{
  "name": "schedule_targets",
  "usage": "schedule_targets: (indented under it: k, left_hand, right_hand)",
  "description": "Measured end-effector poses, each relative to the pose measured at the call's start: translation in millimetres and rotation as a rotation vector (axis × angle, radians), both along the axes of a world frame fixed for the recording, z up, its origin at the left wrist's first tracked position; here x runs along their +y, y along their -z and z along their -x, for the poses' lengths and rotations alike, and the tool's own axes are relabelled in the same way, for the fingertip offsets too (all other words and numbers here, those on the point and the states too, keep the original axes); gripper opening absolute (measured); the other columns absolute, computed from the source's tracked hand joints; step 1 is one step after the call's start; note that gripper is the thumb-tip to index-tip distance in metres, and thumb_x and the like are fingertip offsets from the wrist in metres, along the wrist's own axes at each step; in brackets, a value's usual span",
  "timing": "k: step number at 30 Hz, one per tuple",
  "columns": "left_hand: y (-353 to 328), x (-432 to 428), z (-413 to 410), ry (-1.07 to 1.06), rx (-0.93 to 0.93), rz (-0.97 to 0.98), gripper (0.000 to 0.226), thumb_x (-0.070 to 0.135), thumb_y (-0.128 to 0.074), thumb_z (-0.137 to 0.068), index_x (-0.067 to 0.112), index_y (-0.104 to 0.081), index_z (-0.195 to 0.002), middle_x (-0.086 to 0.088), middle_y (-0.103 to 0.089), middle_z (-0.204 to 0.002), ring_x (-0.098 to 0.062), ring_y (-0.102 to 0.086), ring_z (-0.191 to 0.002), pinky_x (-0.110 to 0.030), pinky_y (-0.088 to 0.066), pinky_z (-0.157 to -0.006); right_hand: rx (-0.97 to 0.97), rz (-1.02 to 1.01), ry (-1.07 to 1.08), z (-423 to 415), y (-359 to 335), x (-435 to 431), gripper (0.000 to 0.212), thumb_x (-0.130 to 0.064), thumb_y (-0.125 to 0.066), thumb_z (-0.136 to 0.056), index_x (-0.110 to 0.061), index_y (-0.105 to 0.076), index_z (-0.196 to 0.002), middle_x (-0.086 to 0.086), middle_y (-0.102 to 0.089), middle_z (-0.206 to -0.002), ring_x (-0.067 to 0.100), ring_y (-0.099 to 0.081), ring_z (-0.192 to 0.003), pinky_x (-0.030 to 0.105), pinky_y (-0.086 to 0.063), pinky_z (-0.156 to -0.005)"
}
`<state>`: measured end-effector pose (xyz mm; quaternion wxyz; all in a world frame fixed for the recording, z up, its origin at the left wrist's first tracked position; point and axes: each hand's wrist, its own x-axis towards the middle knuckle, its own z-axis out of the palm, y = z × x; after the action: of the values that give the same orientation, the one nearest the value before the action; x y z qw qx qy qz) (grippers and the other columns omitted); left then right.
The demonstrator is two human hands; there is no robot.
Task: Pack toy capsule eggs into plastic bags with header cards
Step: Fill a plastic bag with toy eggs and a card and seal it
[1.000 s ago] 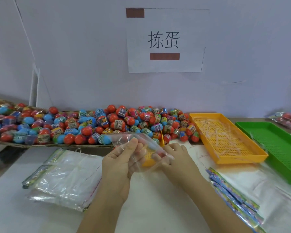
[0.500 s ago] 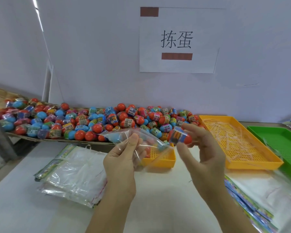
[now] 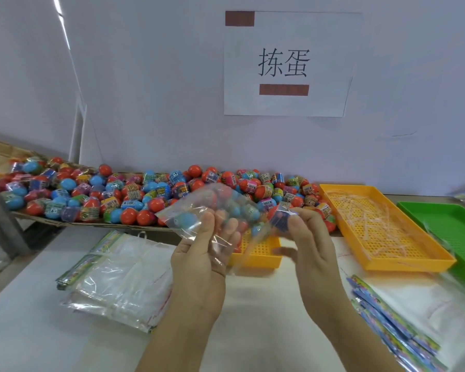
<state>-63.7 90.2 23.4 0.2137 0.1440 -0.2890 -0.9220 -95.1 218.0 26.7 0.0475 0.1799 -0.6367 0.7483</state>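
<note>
the left hand (image 3: 199, 261) pinched a clear bag (image 3: 196, 210); at its 3 o'clock the right hand (image 3: 310, 245) pinched a capsule egg (image 3: 279, 221), the egg pile (image 3: 91, 194) behind at 11 o'clock.

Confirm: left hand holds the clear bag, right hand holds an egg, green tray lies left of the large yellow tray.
One error: in the head view the green tray lies right of the large yellow tray. The left hand does hold the clear bag, the right hand an egg.
</note>
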Motion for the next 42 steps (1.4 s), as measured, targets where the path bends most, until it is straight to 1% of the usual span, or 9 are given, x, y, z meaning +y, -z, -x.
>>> schedule_targets:
  k: [3,11,17,20,22,26,33,37,42]
  left_hand:
    - [2,1,2,-0.007,0.029,0.046,0.024,0.023,-0.066,-0.073,0.01,-0.071,-0.093,-0.003,-0.076,-0.084,-0.015,-0.074,-0.078,-0.024,-0.057,-0.057]
    - [11,2,2,0.152,-0.08,0.217,0.025,0.034,-0.074,-0.067,0.019,-0.08,-0.086,-0.004,-0.076,-0.094,-0.014,-0.071,-0.087,-0.025,-0.059,-0.066]
    - [10,3,4,0.161,-0.335,0.323,0.038,0.029,-0.083,-0.055,0.014,-0.048,-0.062,0.004,-0.042,-0.043,-0.007,-0.037,-0.037,-0.021,-0.036,-0.036]
    - [4,1,3,0.218,-0.332,0.365,0.04,0.041,-0.078,-0.044,0.012,-0.058,-0.061,-0.001,-0.053,-0.048,-0.011,-0.049,-0.039,-0.023,-0.042,-0.041]
    - [-3,1,1,0.381,-0.338,0.307,0.062,0.053,-0.071,-0.047,0.003,-0.07,-0.084,-0.01,-0.071,-0.068,-0.018,-0.066,-0.052,-0.026,-0.052,-0.047]
    - [-8,-3,-5,0.628,-0.123,0.036,0.086,0.058,-0.064,-0.065,-0.001,-0.06,-0.127,-0.024,-0.069,-0.11,-0.026,-0.073,-0.072,-0.03,-0.057,-0.056]
    - [-4,-11,-6,0.44,-0.052,0.194,0.048,0.012,-0.061,-0.071,0.005,-0.064,-0.118,-0.015,-0.072,-0.112,-0.026,-0.072,-0.099,-0.032,-0.061,-0.068]
    - [-5,-12,-4,0.334,0.001,0.101,0.035,0.01,-0.053,-0.074,0.009,-0.075,-0.102,-0.012,-0.075,-0.105,-0.022,-0.074,-0.092,-0.037,-0.061,-0.073]
    - [-5,-13,-2,0.292,0.048,0.092,0.028,0.014,-0.059,-0.075,0.018,-0.081,-0.091,-0.003,-0.076,-0.092,-0.014,-0.073,-0.077,-0.032,-0.061,-0.062]
  right_hand:
    - [-0.242,0.056,-0.294,3,-5,2,0.032,-0.048,-0.051,-0.082,-0.028,-0.077,-0.081,0.002,-0.074,-0.087,0.016,-0.069,-0.076,0.03,-0.054,-0.063]
    - [0.042,0.126,-0.106,-2,-5,6,0.012,-0.022,-0.069,-0.073,-0.026,-0.079,-0.08,-0.001,-0.075,-0.081,0.008,-0.068,-0.074,0.017,-0.051,-0.065]
    - [0.754,-0.276,0.259,5,-16,31,0.023,-0.027,-0.075,-0.067,-0.024,-0.071,-0.09,-0.01,-0.071,-0.084,0.007,-0.065,-0.083,0.018,-0.048,-0.077]
    - [1.115,-0.577,0.303,5,-19,36,0.023,-0.022,-0.079,-0.067,-0.007,-0.074,-0.083,-0.001,-0.072,-0.091,0.015,-0.065,-0.091,0.028,-0.05,-0.084]
    - [1.176,-0.722,0.217,2,-19,32,0.022,-0.023,-0.078,-0.065,-0.008,-0.074,-0.08,-0.003,-0.072,-0.089,0.016,-0.066,-0.09,0.03,-0.05,-0.083]
    - [1.069,-0.909,-0.033,-9,-14,20,0.023,-0.031,-0.074,-0.058,-0.018,-0.071,-0.077,-0.011,-0.07,-0.082,0.015,-0.065,-0.082,0.032,-0.048,-0.074]
    - [0.852,-0.863,-0.175,-15,-16,21,0.025,-0.037,-0.075,-0.052,-0.024,-0.069,-0.073,-0.019,-0.069,-0.1,-0.002,-0.055,-0.112,0.028,-0.032,-0.104]
    - [0.726,-0.659,-0.116,-15,-19,21,0.021,-0.04,-0.071,-0.054,-0.028,-0.069,-0.071,-0.019,-0.061,-0.122,0.006,-0.046,-0.128,0.043,-0.026,-0.107]
    - [0.114,-0.282,-0.168,0,-20,25,0.02,-0.048,-0.069,-0.053,-0.034,-0.073,-0.068,-0.022,-0.059,-0.124,-0.006,-0.047,-0.123,0.024,-0.042,-0.097]
